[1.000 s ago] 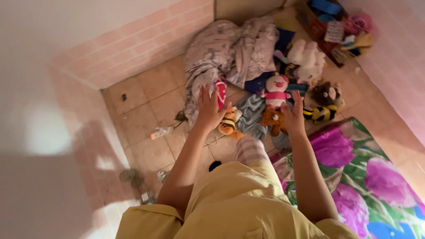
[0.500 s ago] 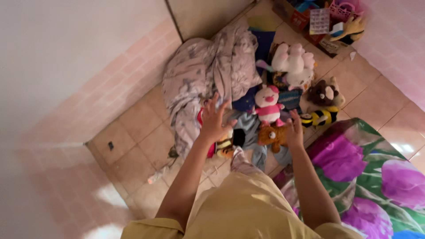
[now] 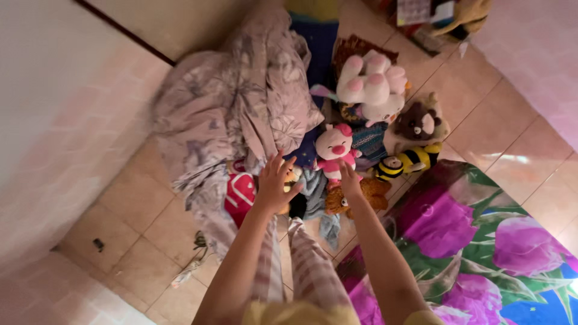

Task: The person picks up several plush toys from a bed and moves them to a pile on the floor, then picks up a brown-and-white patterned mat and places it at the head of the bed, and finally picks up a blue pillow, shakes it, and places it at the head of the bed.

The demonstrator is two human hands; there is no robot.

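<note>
Hands [image 3: 274,183] closer to pink plush pig [image 3: 334,150] than before.

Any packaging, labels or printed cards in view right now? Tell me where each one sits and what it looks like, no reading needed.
Printed card or box face: top edge of the view, in the clutter by the pink wall; flat, pale, with small multicoloured marks, partly cut off.
Small wrapper-like scrap: on the floor tiles, lower left of the left hand; thin, pale, crumpled; too blurred to be sure.
No signs or screens show.
</note>
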